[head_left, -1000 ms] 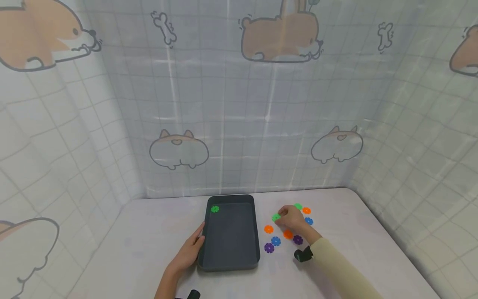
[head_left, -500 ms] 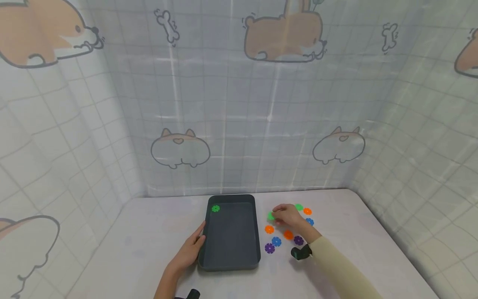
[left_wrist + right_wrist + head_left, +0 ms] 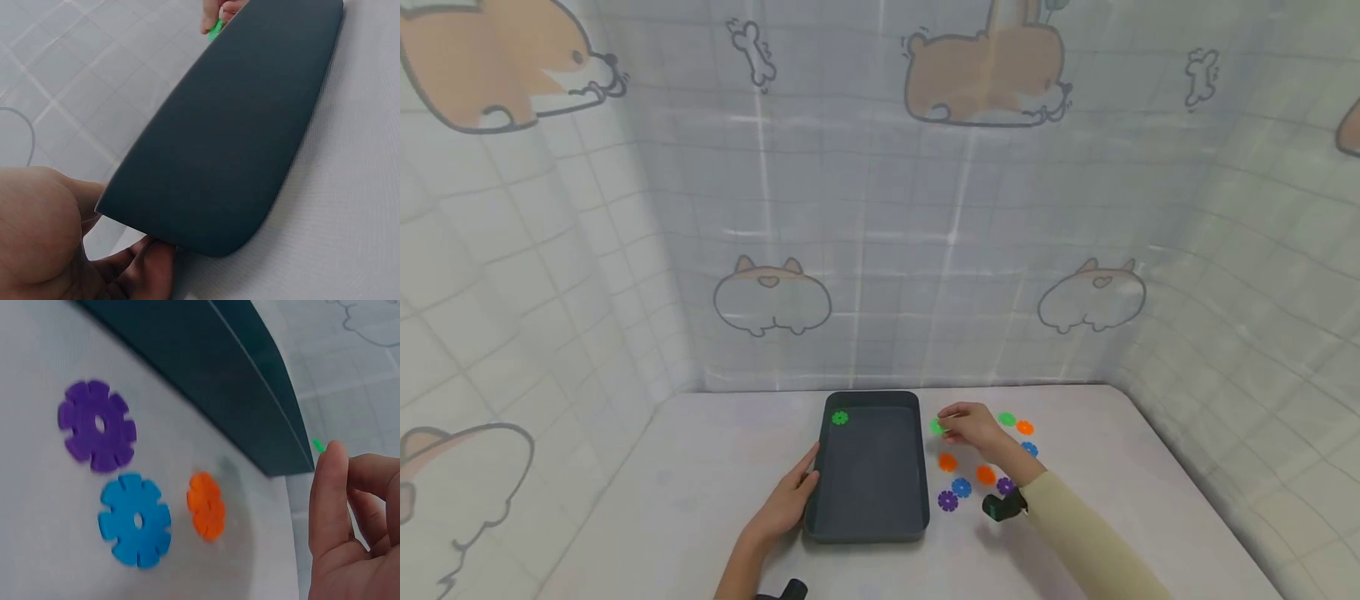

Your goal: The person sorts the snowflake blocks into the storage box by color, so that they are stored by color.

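Green connector disc: the notched flower-shaped green connector disc [image 3: 937, 426] is pinched just right of the tray's right edge, near that tray's far right corner; your fingers hide part of it.
Disc handling: judging by its thin, flat, glossy look, expect light, fairly stiff plastic, hardly fragile but perhaps a little slippery.
Disc hold: take it across the notched rim between thumb and fingertip; the petals should give some bite, and a flat disc may be fiddly to lift off the worktop [image 3: 670, 475].
Your right hand: the right hand [image 3: 973, 426] grips that disc at its fingertips.
Your left hand: the left hand [image 3: 784, 502] holds the tray's left wall, thumb near the rim.
Dark grey tray: the dark grey tray [image 3: 868, 533] is rectangular with raised walls, probably stiff; hold it by a long side wall so it cannot slide.
In the tray: 1 lime disc [image 3: 840, 417] lies flat near the far left corner.
Right side of worktop: 8 loose discs lie between the tray and the worktop's right edge: 1 pale green disc [image 3: 1007, 419], 3 orange discs [image 3: 947, 462], 2 blue discs [image 3: 961, 487] and 2 purple discs [image 3: 947, 501].
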Action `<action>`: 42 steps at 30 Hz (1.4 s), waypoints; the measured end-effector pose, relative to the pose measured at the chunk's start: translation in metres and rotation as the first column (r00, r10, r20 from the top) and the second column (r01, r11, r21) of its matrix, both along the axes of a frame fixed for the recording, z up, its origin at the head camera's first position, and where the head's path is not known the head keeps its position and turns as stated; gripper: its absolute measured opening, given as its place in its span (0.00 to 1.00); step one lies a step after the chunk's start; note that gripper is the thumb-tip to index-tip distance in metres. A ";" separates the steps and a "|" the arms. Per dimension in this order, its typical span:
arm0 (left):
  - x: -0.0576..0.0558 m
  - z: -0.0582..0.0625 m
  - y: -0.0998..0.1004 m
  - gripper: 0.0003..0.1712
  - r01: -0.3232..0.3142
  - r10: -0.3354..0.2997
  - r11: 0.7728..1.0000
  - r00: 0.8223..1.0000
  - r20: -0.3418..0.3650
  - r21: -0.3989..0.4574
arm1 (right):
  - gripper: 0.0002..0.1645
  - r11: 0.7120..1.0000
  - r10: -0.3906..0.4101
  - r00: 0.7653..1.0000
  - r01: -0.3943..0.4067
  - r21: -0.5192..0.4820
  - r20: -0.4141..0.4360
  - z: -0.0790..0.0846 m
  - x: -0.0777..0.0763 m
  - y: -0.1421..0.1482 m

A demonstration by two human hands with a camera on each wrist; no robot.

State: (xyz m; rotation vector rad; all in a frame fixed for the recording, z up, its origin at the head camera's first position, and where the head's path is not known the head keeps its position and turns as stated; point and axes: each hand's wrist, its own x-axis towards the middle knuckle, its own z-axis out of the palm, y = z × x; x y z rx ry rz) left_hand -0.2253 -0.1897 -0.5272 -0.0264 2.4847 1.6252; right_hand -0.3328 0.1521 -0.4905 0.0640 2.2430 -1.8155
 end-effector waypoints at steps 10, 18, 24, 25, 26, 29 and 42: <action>0.002 0.004 -0.001 0.30 -0.001 0.001 1.000 1.000 -0.001 0.012 | 0.18 0.993 0.101 0.994 -0.103 -0.065 -0.042 0.013 0.010 -0.018; 0.003 0.008 -0.002 0.30 -0.004 0.003 1.000 0.999 -0.041 -0.006 | 0.18 0.983 0.144 0.986 -0.152 -0.100 -0.079 0.025 0.007 -0.038; 0.003 0.006 -0.003 0.31 -0.007 0.006 1.000 0.999 -0.044 -0.011 | 0.16 0.984 0.132 0.985 -0.143 -0.102 -0.109 0.024 0.002 -0.057; 0.003 0.006 -0.003 0.31 -0.006 0.006 1.000 0.999 -0.043 -0.006 | 0.15 0.985 0.126 0.986 -0.138 -0.104 -0.113 0.023 0.002 -0.060; 0.003 0.005 -0.003 0.31 -0.005 0.005 1.000 0.999 -0.043 -0.005 | 0.15 0.985 0.121 0.986 -0.133 -0.109 -0.115 0.021 0.002 -0.063; 0.002 0.003 -0.002 0.31 -0.005 0.005 1.000 1.000 -0.028 -0.001 | 0.15 0.983 0.112 0.986 -0.128 -0.130 -0.120 0.016 0.002 -0.071; -0.006 0.000 0.000 0.30 -0.048 0.041 0.996 0.996 -0.083 -0.077 | 0.18 0.982 0.084 0.986 -0.106 -0.156 -0.143 -0.001 -0.002 -0.104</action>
